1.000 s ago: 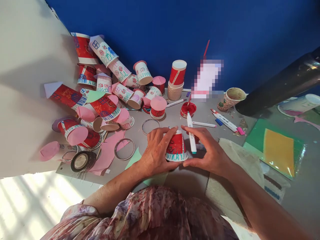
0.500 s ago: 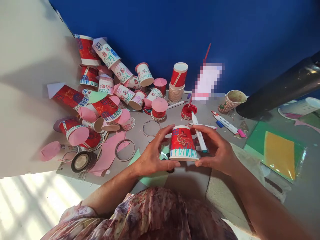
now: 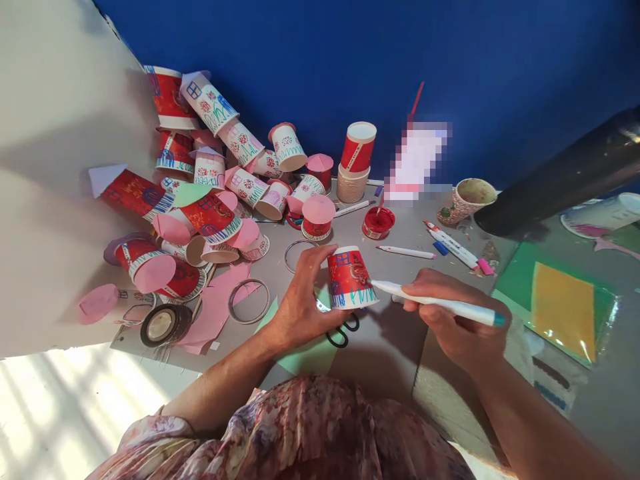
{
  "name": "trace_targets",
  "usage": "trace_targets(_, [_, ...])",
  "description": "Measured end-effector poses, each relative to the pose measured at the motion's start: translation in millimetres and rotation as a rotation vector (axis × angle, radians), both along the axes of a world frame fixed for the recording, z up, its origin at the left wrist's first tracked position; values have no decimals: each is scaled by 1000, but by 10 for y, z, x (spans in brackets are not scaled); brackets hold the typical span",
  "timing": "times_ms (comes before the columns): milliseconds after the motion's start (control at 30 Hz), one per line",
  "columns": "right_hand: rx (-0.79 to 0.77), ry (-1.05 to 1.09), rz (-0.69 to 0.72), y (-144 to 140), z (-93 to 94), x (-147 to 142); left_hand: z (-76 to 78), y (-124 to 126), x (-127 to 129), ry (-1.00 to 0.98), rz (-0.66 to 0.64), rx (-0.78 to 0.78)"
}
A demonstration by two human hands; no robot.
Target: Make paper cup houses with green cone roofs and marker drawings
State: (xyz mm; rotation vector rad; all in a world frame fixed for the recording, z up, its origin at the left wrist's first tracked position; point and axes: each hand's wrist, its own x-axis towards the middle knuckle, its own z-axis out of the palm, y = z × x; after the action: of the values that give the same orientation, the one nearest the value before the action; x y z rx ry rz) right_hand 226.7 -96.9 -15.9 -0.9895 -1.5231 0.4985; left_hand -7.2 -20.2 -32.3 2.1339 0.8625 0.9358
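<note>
In my left hand [image 3: 305,303] is a red paper cup [image 3: 351,275], held upside down between thumb and fingers above the table. The cup bears a blue window, blue strokes and a teal zigzag along its white lower band. My right hand [image 3: 457,320] grips a white marker [image 3: 440,303] with a teal end, its tip pointing left, close to or touching the cup's right side. Partly behind the cup lie scissors [image 3: 343,333] with black handles, on a green paper sheet [image 3: 310,353].
Many decorated cups [image 3: 210,213] are piled at the left. Tape rings [image 3: 249,301] lie near pink paper [image 3: 217,307]. Behind my hands stand an open red paint pot [image 3: 378,223] and a cup stack [image 3: 353,180]. A black pipe [image 3: 555,177] slants at the right, above a plastic packet [image 3: 565,303].
My right hand has let go of the cup, moved right and turned the marker so its tip faces the cup. The left hand has shifted the cup slightly left and rotated it.
</note>
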Motion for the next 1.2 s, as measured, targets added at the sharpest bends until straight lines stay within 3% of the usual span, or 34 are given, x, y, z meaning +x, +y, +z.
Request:
trace_targets(267, [-33,-32,39,0,1,15,31,-13,8,27,-42,0])
trace_targets(467, [-71,-55,-165,-32,2,5,31,-16,9,42,-28,10])
trace_targets(800, [0,-69,57,10,-26,-30,12,-44,27,79,-21,90])
trace_targets(1067, [-39,-94,-174,-31,-3,-46,10,-53,37,95,-15,78])
trace_targets(1200, [15,-107,-62,-26,-2,-59,0,-55,46,115,15,119])
